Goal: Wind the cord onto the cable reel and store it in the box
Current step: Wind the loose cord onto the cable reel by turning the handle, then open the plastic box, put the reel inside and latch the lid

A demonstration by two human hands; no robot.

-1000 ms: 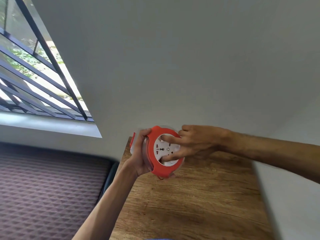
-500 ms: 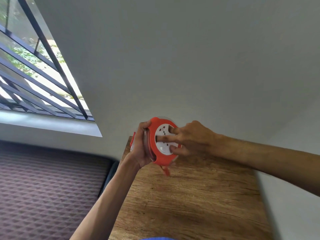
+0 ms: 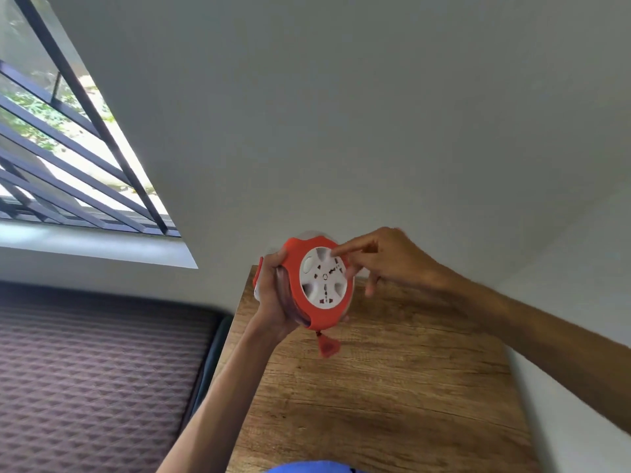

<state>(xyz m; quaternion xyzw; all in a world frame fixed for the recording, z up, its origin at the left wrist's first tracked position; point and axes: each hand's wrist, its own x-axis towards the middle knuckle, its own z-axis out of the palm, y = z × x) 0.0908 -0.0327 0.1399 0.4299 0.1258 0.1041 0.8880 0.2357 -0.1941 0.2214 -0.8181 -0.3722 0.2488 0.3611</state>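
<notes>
Left hand [image 3: 273, 298] clamped round orange cable reel [image 3: 321, 285] above desk [image 3: 392, 387], right hand [image 3: 386, 257] loose-fingered, forefinger in white hub turning it; winding probably nearly done, plug [image 3: 328, 346] dangling just below; next, box, not in sight

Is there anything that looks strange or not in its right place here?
Only a small thing: a red plug dangles loose below the round red and white cable reel, held over the wooden table. No storage box is visible. Nothing looks damaged or spilled.
</notes>
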